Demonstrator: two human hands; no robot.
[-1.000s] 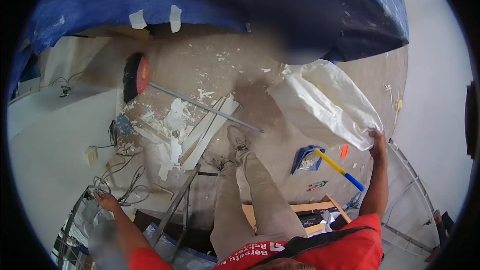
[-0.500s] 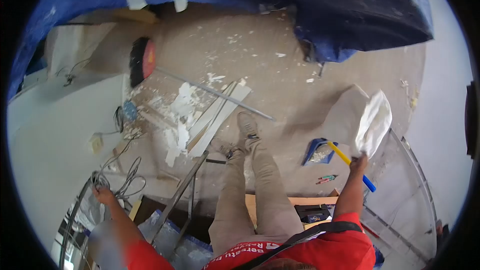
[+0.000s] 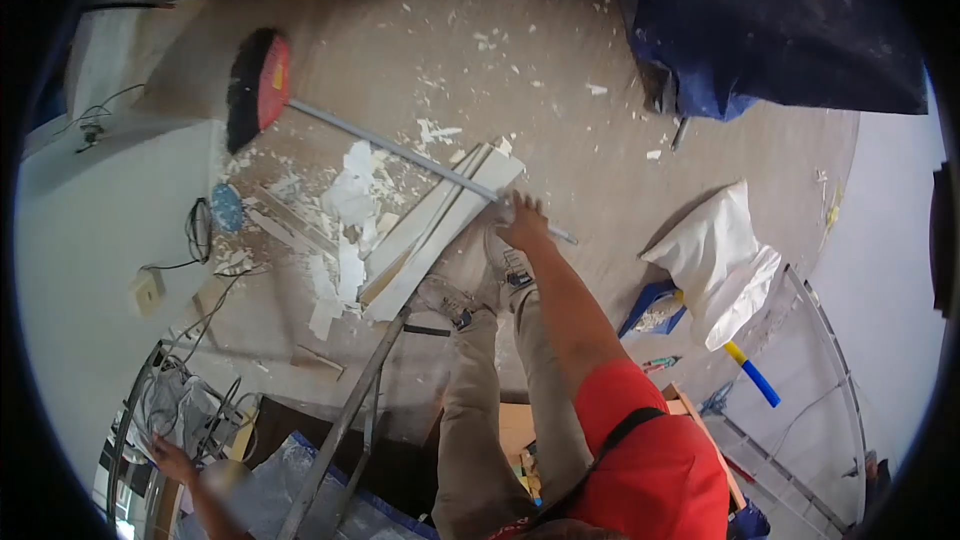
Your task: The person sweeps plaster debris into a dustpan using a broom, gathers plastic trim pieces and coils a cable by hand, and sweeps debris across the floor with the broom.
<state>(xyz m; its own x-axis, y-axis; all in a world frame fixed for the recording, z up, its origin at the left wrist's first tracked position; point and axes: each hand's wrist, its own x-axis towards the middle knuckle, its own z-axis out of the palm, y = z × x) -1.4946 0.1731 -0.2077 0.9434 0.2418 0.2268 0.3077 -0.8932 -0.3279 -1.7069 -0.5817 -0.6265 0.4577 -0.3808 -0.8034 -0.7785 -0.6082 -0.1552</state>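
My right hand (image 3: 524,223) reaches down to the grey handle of a broom (image 3: 390,147), its fingers spread at the handle near its end; I see no closed grip. The broom's red and black head (image 3: 262,90) lies at the upper left. My left hand (image 3: 174,461) is low on the left with fingers extended, just below a loose bundle of grey cable (image 3: 190,400). Under the broom handle lie long white strips of board (image 3: 440,230) and torn white flakes (image 3: 350,185). A white sack (image 3: 715,250) rests on the floor at the right.
A blue dustpan (image 3: 650,310) with debris and a yellow-blue handle (image 3: 750,375) is partly under the sack. Metal frame legs (image 3: 345,420) rise beside my left leg. A ladder-like metal frame (image 3: 790,460) lies right. Dark blue sheeting (image 3: 770,30) hangs at upper right.
My right hand has let go of the white sack and moved left to the broom handle. The sack has slumped onto the floor. My left hand has moved down, away from the cable bundle.
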